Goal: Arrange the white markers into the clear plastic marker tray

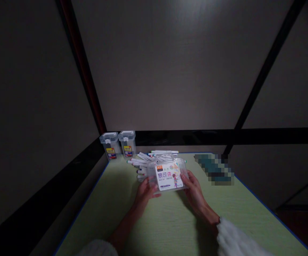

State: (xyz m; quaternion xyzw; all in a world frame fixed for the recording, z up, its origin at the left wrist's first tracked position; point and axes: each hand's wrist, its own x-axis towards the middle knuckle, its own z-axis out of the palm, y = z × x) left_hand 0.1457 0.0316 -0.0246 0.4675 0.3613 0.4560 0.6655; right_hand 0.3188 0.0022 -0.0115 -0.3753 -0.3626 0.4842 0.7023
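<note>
Case: clear plastic, with a looped handle on top; the case (pixel 152 170) is just below the centre of the frame, tilted slightly, its front turned to the camera.
Label: the white label (pixel 169 182) fills much of the case's front, with purple and pink characters, an orange block at its upper left and a cartoon child at its right.
Left hand: the left hand (pixel 144 191) has its grip closed on the lower left corner of the case, thumb in front.
Right hand: the right hand (pixel 194 190) has its grip clamped on the case's right side, thumb over the front by the label.
Markers: a loose heap of white markers (pixel 139 161) lies behind the case, fanned out to its left and partly hidden by it.
Tubs: two clear lidded tubs (pixel 110 145) stand upright side by side, left of centre, each with a yellow sticker.
Patch: at right of centre, a teal thing (pixel 214 168) lies under coarse squares; what it is cannot be told.
Surface: pale green with a blue edge, the surface (pixel 167 227) spans the lower frame.
Sleeves: fluffy white sleeves (pixel 235 237) show at the bottom.
Wall: a grey wall (pixel 170 71) fills the upper frame.
</note>
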